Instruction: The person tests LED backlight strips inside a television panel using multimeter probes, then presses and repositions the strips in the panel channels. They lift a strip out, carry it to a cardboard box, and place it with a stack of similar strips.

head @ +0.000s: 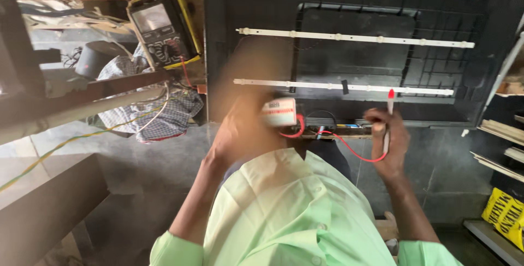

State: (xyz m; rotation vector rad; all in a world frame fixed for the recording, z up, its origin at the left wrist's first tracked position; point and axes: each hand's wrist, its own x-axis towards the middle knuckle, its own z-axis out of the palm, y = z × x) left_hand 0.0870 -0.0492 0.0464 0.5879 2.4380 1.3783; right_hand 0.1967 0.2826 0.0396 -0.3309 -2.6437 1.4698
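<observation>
our left hand (240, 135): raised, motion-blurred, fingers curled in a grasp | our right hand (385, 140): raised, fingers pinched closed, forearm angled upward

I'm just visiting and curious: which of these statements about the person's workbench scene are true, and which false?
1. The right hand holds a red-tipped probe with a red wire. True.
2. The left hand is empty. False: it holds a small whitish box.
3. The yellow-framed multimeter lies in the person's lap. False: it lies on the bench to the left.
4. White LED strips cross the black panel. True.
</observation>
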